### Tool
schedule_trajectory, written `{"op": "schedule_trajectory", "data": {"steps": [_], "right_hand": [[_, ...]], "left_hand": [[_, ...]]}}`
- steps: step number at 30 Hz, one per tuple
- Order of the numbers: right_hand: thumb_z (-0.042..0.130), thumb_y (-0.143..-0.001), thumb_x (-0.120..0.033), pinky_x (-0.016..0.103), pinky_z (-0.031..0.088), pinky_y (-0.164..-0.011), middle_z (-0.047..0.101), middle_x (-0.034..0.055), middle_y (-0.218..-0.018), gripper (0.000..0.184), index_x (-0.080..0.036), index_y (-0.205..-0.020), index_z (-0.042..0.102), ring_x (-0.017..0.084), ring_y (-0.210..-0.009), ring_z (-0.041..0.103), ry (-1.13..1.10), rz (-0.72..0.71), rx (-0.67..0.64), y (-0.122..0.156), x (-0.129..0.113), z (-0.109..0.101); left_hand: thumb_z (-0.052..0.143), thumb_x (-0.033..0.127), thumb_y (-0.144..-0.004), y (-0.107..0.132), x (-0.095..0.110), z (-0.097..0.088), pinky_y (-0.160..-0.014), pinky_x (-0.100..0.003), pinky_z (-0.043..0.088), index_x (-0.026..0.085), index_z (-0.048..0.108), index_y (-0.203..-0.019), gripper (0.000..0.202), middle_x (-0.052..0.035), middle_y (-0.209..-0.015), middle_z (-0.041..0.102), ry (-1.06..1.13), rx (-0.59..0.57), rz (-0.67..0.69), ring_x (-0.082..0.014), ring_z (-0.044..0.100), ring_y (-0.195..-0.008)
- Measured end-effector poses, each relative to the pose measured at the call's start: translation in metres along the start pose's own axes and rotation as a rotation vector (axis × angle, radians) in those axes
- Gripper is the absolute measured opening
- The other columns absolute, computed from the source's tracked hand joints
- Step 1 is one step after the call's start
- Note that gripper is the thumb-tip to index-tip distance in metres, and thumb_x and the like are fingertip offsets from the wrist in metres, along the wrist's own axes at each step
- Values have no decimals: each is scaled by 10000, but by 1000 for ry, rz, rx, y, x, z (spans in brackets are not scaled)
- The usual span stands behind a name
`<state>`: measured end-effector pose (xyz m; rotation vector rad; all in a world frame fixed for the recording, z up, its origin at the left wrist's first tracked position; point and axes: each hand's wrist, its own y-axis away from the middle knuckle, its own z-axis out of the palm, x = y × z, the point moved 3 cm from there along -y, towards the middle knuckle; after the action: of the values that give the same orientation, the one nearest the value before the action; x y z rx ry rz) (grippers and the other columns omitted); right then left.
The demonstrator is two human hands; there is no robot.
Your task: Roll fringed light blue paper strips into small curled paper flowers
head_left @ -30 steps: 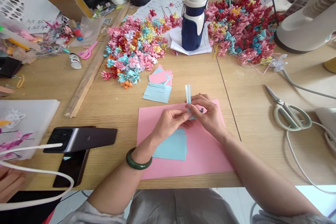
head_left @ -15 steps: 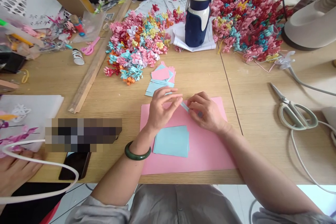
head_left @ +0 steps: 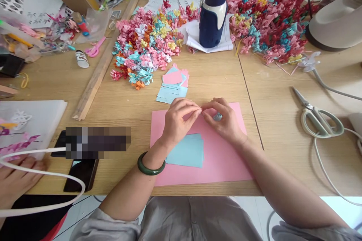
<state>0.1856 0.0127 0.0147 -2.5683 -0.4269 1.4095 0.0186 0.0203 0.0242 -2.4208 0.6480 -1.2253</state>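
Blue is the colour in play: a little blue strip [head_left: 217, 116] peeks out from under the fingers of the right hand [head_left: 224, 122], held just above the pink sheet [head_left: 226, 165] at the front of the bench [head_left: 271, 94]. The left hand [head_left: 179, 122] comes in to meet it, thumb and forefinger pinched, and the two sets of fingertips touch right in the middle. Both hands are closed tight on that strip, and most of it is hidden inside the grip, so whether it is folded or rolled I cannot tell.

Under the left wrist, beside the green bangle [head_left: 151, 163], lies a stack of blue paper [head_left: 189, 154] on the pink sheet. Just beyond the sheet sits a small pile of cut slips [head_left: 172, 86], blue and pink. Further back, two heaps of curled paper pieces [head_left: 147, 49] flank a navy bottle [head_left: 212, 15], and scissors [head_left: 321, 120] rest well off to the right.

My read: this is the shaping step, the strip being worked between the fingertips into a curl like those in the heaps. The next move calls for a firm pinch on one end, a small, even twist from the other hand, and light pressure so the thin paper does not crease or tear.
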Motion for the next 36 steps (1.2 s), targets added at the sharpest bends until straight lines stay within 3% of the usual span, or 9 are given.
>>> {"op": "schedule_trajectory", "data": {"steps": [3, 7, 9, 11, 14, 19, 27, 32, 36], "right_hand": [[643, -877, -426, 451, 511, -944, 702, 49, -876, 188, -250, -820, 678, 221, -867, 628, -78, 106, 9, 3, 0, 6], [620, -898, -488, 494, 386, -1115, 709, 9, -787, 257, -262, -787, 667, 208, -881, 631, -166, 109, 3, 4, -2, 7], [597, -910, -508, 478, 426, -1063, 712, 12, -784, 281, -261, -794, 668, 209, -880, 627, -193, 118, 0, 4, -2, 6], [585, -914, -518, 425, 504, -901, 704, 28, -779, 300, -256, -797, 671, 213, -863, 620, -207, 156, -3, 4, -1, 6], [625, -900, -469, 363, 503, -745, 687, 36, -787, 246, -247, -813, 682, 206, -828, 613, -208, 187, 7, 5, 0, 5], [651, -887, -398, 338, 480, -712, 677, 32, -798, 198, -234, -778, 675, 192, -815, 615, -187, 181, 42, 5, -1, 5], [629, -868, -562, 317, 474, -677, 666, 35, -761, 372, -215, -740, 664, 168, -749, 573, -208, 167, 48, 2, 0, 4], [628, -891, -504, 337, 481, -725, 663, 22, -735, 313, -228, -747, 660, 167, -743, 570, -200, 127, 30, 2, 3, 5], [650, -879, -486, 347, 487, -747, 650, 11, -720, 298, -232, -725, 641, 165, -731, 568, -191, 124, 38, 2, 5, 6]], "left_hand": [[630, 291, -920, 2, 3, 1, -871, -346, 513, 246, 760, -906, 138, -39, -894, 718, 5, 22, -23, -183, 624, -927], [623, 286, -926, 4, 1, 2, -824, -325, 516, 234, 765, -924, 152, -46, -891, 726, 70, 2, -99, -175, 635, -886], [630, 294, -920, 4, 0, 2, -832, -324, 517, 230, 767, -919, 152, -43, -888, 735, 134, -21, -149, -176, 647, -887], [626, 313, -922, 3, 0, 3, -860, -324, 515, 227, 771, -916, 169, -41, -899, 741, 209, -46, -227, -179, 661, -908], [579, 348, -947, 3, 1, 3, -897, -311, 508, 225, 778, -919, 235, -42, -926, 749, 320, -74, -351, -180, 673, -946], [562, 365, -951, 3, 1, 3, -879, -288, 518, 214, 784, -955, 269, -53, -991, 751, 454, -132, -430, -178, 678, -953], [598, 365, -932, 2, -2, 3, -879, -288, 512, 187, 785, -877, 264, -55, -939, 753, 554, -167, -442, -186, 676, -969], [623, 379, -917, 4, -6, 6, -859, -286, 520, 205, 792, -907, 243, -43, -924, 757, 610, -161, -486, -173, 681, -923], [674, 374, -882, 4, -8, 7, -863, -292, 517, 219, 794, -875, 196, -37, -935, 754, 583, -158, -440, -170, 679, -923]]}}
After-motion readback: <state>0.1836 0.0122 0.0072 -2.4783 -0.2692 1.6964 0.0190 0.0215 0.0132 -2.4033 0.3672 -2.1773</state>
